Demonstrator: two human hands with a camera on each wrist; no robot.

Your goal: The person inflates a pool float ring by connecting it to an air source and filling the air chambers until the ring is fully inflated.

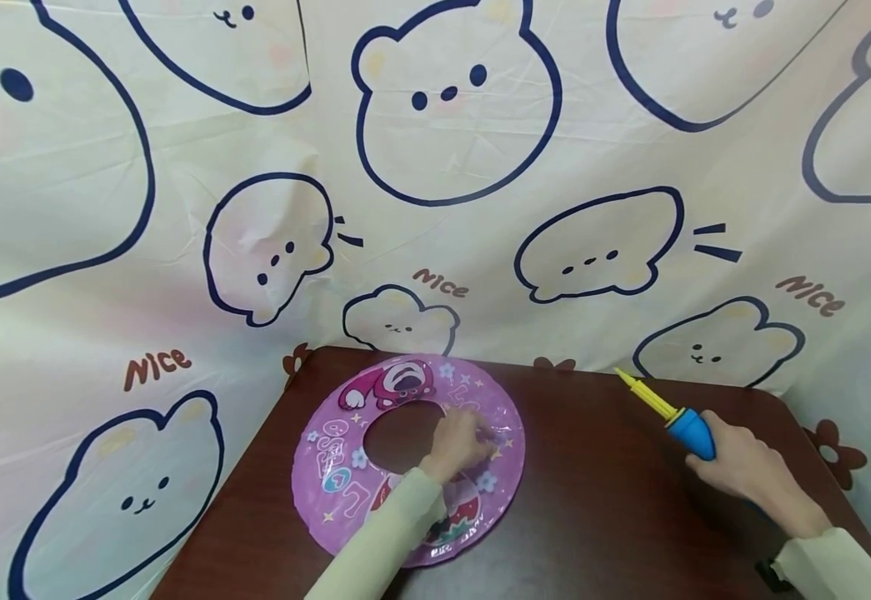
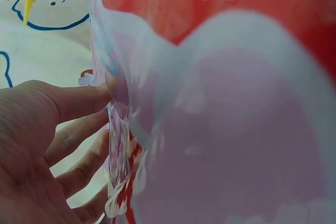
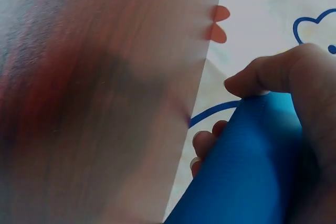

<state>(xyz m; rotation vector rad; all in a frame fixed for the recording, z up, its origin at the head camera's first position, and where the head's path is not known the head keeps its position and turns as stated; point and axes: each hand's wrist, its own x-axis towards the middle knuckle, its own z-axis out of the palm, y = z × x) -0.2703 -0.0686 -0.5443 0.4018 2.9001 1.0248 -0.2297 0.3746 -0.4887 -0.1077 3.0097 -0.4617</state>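
Observation:
An inflated purple swim ring (image 1: 322, 492) with printed bears, flowers and a strawberry lies on the brown table. My left hand (image 1: 459, 442) reaches over its right side. In the left wrist view, the thumb and fingers of that hand (image 2: 47, 140) pinch the ring's crinkled edge (image 2: 119, 145), the fingertips partly hidden behind it. A small clear piece, possibly the valve (image 2: 86, 79), shows by the thumb. My right hand (image 1: 753, 471) grips a hand pump (image 1: 690, 431) by its blue body. The pump's yellow nozzle points up and left, well apart from the ring.
The dark brown table (image 1: 578, 500) backs onto a white cloth (image 1: 480, 250) printed with bear outlines, which also covers both sides. In the right wrist view, the table's edge (image 3: 197, 98) runs beside the pump.

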